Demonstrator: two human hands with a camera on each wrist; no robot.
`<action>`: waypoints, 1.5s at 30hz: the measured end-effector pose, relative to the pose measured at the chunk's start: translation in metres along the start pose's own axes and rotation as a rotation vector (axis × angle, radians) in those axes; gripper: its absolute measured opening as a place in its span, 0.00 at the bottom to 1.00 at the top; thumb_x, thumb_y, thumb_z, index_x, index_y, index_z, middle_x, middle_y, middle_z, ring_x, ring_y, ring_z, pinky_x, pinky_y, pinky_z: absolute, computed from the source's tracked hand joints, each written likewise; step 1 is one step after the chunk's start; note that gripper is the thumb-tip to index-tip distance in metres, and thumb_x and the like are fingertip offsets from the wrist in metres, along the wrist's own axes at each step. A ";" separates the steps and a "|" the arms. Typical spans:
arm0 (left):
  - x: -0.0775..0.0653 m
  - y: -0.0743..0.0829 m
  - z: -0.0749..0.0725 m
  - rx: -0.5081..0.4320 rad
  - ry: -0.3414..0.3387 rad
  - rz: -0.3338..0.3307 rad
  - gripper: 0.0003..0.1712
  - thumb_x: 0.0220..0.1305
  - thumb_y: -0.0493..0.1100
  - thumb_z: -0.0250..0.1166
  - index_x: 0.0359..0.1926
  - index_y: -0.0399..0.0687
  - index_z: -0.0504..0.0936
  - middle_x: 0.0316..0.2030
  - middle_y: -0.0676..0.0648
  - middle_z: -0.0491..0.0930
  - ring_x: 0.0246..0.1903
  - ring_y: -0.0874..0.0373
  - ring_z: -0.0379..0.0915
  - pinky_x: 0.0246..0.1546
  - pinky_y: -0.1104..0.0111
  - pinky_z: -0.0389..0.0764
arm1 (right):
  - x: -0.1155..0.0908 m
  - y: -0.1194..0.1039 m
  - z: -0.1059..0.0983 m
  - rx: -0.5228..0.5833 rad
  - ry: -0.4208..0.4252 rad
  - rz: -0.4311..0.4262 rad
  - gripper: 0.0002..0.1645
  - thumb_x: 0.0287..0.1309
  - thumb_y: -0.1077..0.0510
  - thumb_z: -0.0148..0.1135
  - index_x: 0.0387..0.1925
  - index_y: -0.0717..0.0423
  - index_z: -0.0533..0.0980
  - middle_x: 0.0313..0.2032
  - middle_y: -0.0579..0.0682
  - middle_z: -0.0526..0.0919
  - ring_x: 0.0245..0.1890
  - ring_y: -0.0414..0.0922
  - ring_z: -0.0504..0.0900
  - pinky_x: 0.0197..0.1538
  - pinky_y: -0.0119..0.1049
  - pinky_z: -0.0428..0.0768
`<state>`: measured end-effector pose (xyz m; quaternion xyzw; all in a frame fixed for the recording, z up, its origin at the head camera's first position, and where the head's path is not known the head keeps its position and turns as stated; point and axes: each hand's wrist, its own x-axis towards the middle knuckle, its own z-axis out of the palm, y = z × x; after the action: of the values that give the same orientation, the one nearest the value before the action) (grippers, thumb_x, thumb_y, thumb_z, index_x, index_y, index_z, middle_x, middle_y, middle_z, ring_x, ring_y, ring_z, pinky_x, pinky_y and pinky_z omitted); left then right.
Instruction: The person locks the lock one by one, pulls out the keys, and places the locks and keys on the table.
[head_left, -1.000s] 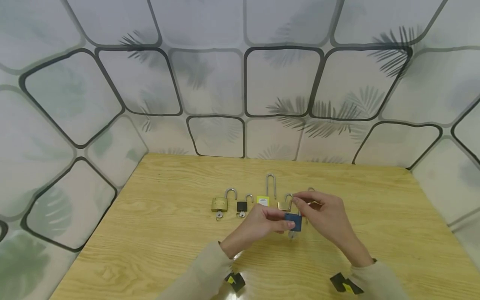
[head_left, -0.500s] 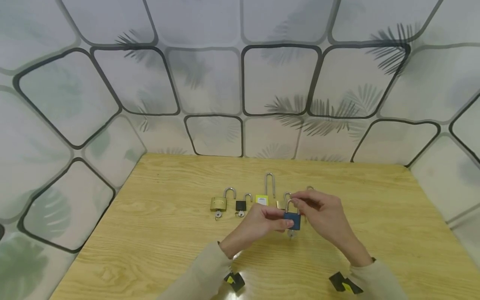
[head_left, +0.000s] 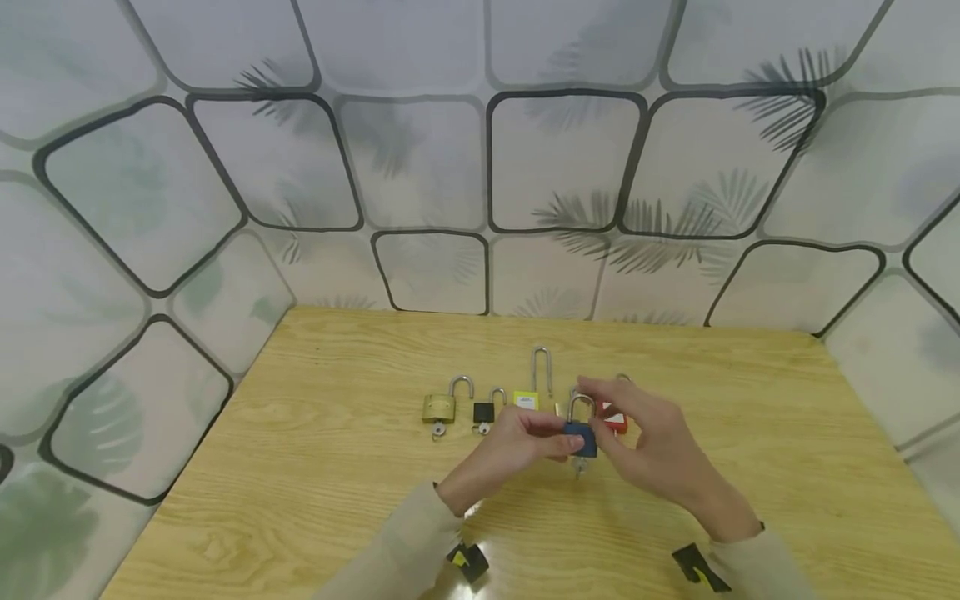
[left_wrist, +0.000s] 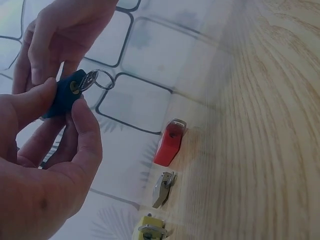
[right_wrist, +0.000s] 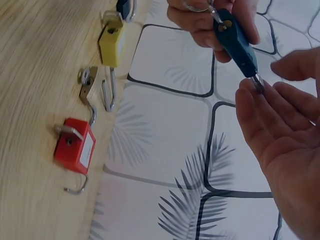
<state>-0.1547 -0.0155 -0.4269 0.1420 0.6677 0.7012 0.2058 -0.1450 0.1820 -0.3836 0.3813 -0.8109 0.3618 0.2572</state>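
Note:
My left hand (head_left: pixel 517 450) pinches a blue padlock (head_left: pixel 589 444) between thumb and fingers, raised over the table. Its shackle (head_left: pixel 573 404) points up and away, and a key on a ring (head_left: pixel 581 467) hangs from its lower end. In the left wrist view the padlock (left_wrist: pixel 66 97) shows its keyhole end. My right hand (head_left: pixel 663 442) is beside the lock. In the right wrist view the fingers of the right hand (right_wrist: pixel 285 125) extend to the shackle (right_wrist: pixel 258 84), which their tips touch, while the thumb stands apart. Whether the shackle is latched cannot be told.
Behind the hands a row of padlocks lies on the wooden table (head_left: pixel 337 375): brass (head_left: pixel 438 408), black (head_left: pixel 483 413), yellow (head_left: pixel 527 401), small brass (right_wrist: pixel 89 90) and red (head_left: pixel 617 423). Their shackles are raised. A patterned cloth wall (head_left: pixel 427 275) borders the table.
My right hand's grasp on the shackle has loosened, and its fingers have spread about the lock. The red padlock has come into sight behind it. The left hand keeps its hold.

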 end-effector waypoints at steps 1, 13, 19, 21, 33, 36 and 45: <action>0.000 0.000 0.000 0.000 0.001 0.002 0.13 0.59 0.36 0.70 0.45 0.34 0.86 0.40 0.34 0.87 0.34 0.54 0.84 0.42 0.59 0.85 | -0.001 0.000 -0.001 -0.008 -0.023 -0.011 0.31 0.39 0.74 0.68 0.52 0.64 0.79 0.41 0.50 0.87 0.33 0.37 0.82 0.57 0.46 0.79; 0.001 0.004 0.000 -0.033 -0.002 0.045 0.12 0.60 0.34 0.68 0.44 0.30 0.86 0.40 0.31 0.86 0.33 0.57 0.84 0.36 0.68 0.86 | -0.014 -0.001 -0.009 -0.063 -0.290 -0.060 0.53 0.37 0.68 0.69 0.69 0.71 0.58 0.65 0.66 0.68 0.62 0.59 0.69 0.47 0.55 0.83; 0.002 0.003 0.000 -0.041 0.000 0.042 0.13 0.59 0.33 0.68 0.44 0.29 0.85 0.39 0.30 0.86 0.33 0.56 0.84 0.36 0.68 0.87 | -0.017 0.000 -0.005 -0.087 -0.309 -0.051 0.54 0.37 0.68 0.69 0.69 0.72 0.56 0.65 0.70 0.67 0.58 0.60 0.73 0.41 0.46 0.87; 0.002 0.003 0.000 -0.038 -0.001 0.041 0.13 0.60 0.33 0.68 0.45 0.30 0.85 0.40 0.30 0.86 0.32 0.56 0.84 0.36 0.68 0.87 | -0.017 0.000 -0.004 -0.098 -0.304 -0.040 0.54 0.38 0.67 0.69 0.69 0.71 0.57 0.64 0.71 0.69 0.59 0.60 0.72 0.42 0.46 0.87; 0.000 0.001 0.000 -0.021 0.002 0.024 0.12 0.59 0.34 0.69 0.44 0.33 0.87 0.38 0.31 0.87 0.30 0.57 0.84 0.35 0.68 0.87 | -0.018 0.000 0.003 -0.099 -0.270 -0.038 0.50 0.33 0.69 0.68 0.65 0.71 0.64 0.60 0.69 0.74 0.55 0.60 0.75 0.35 0.43 0.87; 0.000 0.001 0.000 -0.009 0.003 0.023 0.11 0.59 0.34 0.69 0.43 0.34 0.87 0.38 0.31 0.87 0.29 0.57 0.84 0.35 0.67 0.87 | -0.018 0.001 0.004 -0.094 -0.262 -0.038 0.49 0.33 0.69 0.67 0.65 0.70 0.65 0.60 0.68 0.75 0.52 0.58 0.78 0.28 0.36 0.84; 0.000 0.000 -0.001 0.000 -0.002 0.017 0.11 0.60 0.35 0.69 0.43 0.34 0.87 0.38 0.32 0.87 0.31 0.55 0.84 0.37 0.64 0.87 | -0.017 -0.001 0.006 -0.086 -0.238 -0.040 0.47 0.32 0.70 0.66 0.63 0.68 0.67 0.58 0.65 0.77 0.50 0.56 0.80 0.29 0.38 0.86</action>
<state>-0.1552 -0.0161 -0.4272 0.1483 0.6662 0.7028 0.2006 -0.1350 0.1845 -0.3985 0.4263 -0.8427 0.2737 0.1825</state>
